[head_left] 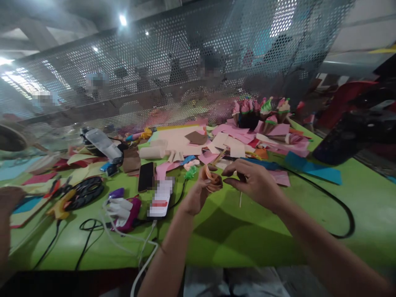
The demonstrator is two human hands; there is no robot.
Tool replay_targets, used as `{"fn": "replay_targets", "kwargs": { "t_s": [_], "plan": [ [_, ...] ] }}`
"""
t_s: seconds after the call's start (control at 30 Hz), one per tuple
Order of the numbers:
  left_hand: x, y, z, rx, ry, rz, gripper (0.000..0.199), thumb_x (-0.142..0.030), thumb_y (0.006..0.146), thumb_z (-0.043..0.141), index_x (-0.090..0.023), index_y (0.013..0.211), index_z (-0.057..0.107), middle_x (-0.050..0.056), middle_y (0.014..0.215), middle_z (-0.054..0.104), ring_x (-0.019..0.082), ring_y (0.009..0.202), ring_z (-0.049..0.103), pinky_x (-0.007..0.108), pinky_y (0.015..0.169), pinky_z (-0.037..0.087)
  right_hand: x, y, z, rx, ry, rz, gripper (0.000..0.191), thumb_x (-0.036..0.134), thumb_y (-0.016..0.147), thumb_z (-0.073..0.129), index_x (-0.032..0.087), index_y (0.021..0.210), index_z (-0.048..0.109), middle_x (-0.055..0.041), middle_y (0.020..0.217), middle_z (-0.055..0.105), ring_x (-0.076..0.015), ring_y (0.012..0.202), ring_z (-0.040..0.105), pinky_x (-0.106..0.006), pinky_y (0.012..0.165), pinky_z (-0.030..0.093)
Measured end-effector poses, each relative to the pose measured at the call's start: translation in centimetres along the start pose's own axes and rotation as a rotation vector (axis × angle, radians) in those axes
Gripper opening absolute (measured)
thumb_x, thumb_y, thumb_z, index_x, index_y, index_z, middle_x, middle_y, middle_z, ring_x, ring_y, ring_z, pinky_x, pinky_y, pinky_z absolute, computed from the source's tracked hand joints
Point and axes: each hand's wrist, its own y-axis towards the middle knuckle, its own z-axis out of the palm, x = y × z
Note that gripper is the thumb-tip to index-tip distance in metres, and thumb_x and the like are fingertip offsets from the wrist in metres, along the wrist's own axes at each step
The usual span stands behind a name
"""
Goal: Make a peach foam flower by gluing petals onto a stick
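A small peach-orange flower of layered, curled petals (pixel 214 182) is in my left hand (pixel 201 192), gripped between thumb and fingers above the green table. Just right of it hovers my right hand (pixel 252 181), its fingers bent toward the flower, with a small gap between thumb and fingertips. I see nothing between them. Below my right hand a thin pale stick (pixel 240 199) shows. A bright green curly piece (pixel 191 172) lies behind my left hand, beside blue and pale pink scraps.
On the green table (pixel 247 243), pink and cream sheets (pixel 179 140) spread behind my hands. Cone-shaped crafts (pixel 266 108) stand back right. A yellow-handled glue gun (pixel 63 205), phones (pixel 161 198) and cables lie left. Another person's arm (pixel 9 210) enters there. A perforated screen (pixel 139 82) rises behind.
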Motion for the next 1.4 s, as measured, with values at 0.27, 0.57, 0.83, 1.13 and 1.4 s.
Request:
{"fn": "replay_targets", "kwargs": {
  "t_s": [0.27,0.57,0.83,1.13,1.4],
  "plan": [
    [0.7,0.2,0.0,-0.022,0.059,0.054,0.042,-0.033,0.071,0.068,-0.022,0.109,0.054,0.001,0.093,0.062,0.017,0.086,0.059,0.032,0.084,0.042,0.0,-0.5,0.7,0.005,-0.001,0.071,0.006,0.019,0.088,0.063,0.02,0.087,0.069,-0.0057,0.084,0.069,-0.0167,0.072,0.062,-0.027,0.064,0.048],
    [1.2,0.1,-0.4,-0.06,0.321,0.19,0.045,-0.035,0.071,0.069,-0.025,0.112,0.052,0.003,0.103,0.056,0.02,0.097,0.054,0.028,0.077,0.046,0.3,-0.6,1.9,0.007,0.144,0.34,0.021,0.035,0.09,0.056,0.02,0.078,0.064,-0.0021,0.069,0.066,-0.0163,0.062,0.058,-0.026,0.055,0.041],
    [0.4,-0.4,0.9,-0.04,0.393,0.155,0.048,-0.039,0.072,0.071,-0.026,0.112,0.049,0.003,0.106,0.051,0.021,0.1,0.053,0.029,0.078,0.049,0.4,-0.7,2.4,-0.015,0.294,0.478,0.02,0.034,0.083,0.058,0.019,0.071,0.062,-0.0008,0.066,0.064,-0.0156,0.062,0.057,-0.026,0.055,0.04],
    [0.3,-0.3,0.8,-0.04,0.407,0.137,0.048,-0.038,0.07,0.073,-0.025,0.111,0.051,0.003,0.105,0.053,0.02,0.1,0.052,0.027,0.077,0.047,0.4,-0.7,2.4,-0.029,0.165,0.401,0.012,0.023,0.08,0.058,0.019,0.069,0.062,0.0,0.064,0.066,-0.0135,0.057,0.056,-0.024,0.052,0.036],
    [0.6,-0.2,0.4,-0.039,0.389,0.088,0.048,-0.036,0.068,0.075,-0.024,0.11,0.053,0.002,0.105,0.054,0.019,0.098,0.052,0.027,0.078,0.044,0.3,-0.8,2.3,-0.046,0.017,0.348,0.008,0.017,0.077,0.059,0.02,0.069,0.061,-0.0002,0.064,0.067,-0.0142,0.056,0.058,-0.024,0.052,0.036]
  ]
}}
